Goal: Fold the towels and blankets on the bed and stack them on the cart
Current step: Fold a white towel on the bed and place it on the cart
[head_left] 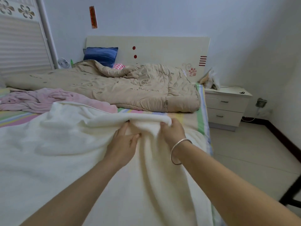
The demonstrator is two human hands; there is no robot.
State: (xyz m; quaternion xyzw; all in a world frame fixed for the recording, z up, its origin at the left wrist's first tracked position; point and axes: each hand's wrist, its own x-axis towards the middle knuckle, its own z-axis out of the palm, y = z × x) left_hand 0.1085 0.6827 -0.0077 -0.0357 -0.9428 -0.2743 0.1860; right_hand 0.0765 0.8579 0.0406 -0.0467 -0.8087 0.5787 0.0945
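A large cream blanket (68, 144) covers the near half of the bed, its far edge folded back toward me. My right hand (173, 130) grips a bunched corner of that edge near the bed's right side; a silver bangle sits on the wrist. My left hand (123, 141) is just beside it, fingers tucked under the same fold and pinching the cloth. A crumpled pink towel (40, 99) lies at the left beyond the cream blanket. A beige quilt (130, 85) lies rumpled across the head of the bed. No cart is clearly in view.
A blue pillow (101, 55) leans on the headboard (162, 48). The striped sheet (187, 116) shows between the blankets. A white nightstand (226, 106) stands right of the bed on a tiled floor (244, 152). A dark frame (293, 191) shows at the right edge.
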